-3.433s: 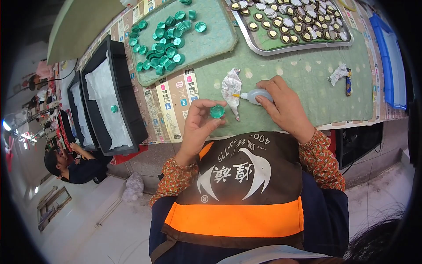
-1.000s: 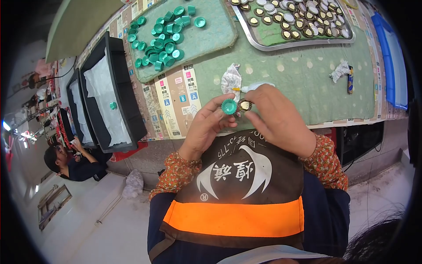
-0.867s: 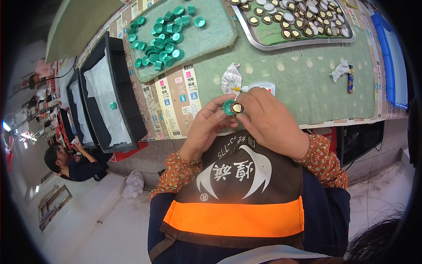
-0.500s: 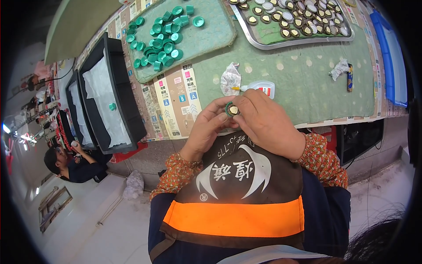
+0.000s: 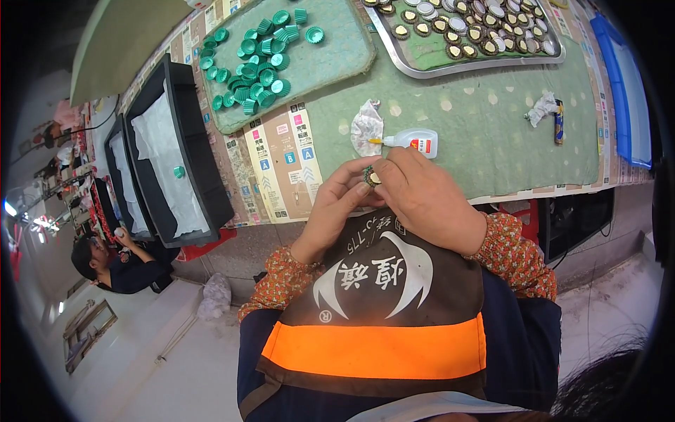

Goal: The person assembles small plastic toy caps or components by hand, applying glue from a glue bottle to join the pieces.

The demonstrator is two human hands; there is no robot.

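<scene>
Just above my apron, my left hand and my right hand meet with closed fingers around one small piece. It is a green fluted cup with a brown-edged disc in it, cream in the middle. My left thumb and fingers hold it from the left, while my right fingers press over its right part and hide some of it. Right beyond my fingers lies a clear squeeze bottle with a yellow nozzle. The nozzle touches a crumpled white tissue.
Many green fluted cups sit on a mat at back left. A metal tray of brown-and-cream discs stands back right. Black lined bins, one holding a green cup, are left. Farther right are a small tube and blue tray. Another person works far left.
My right fingers have shifted over the piece and cover more of its face. Both hands remain together at nearly the same spot.
</scene>
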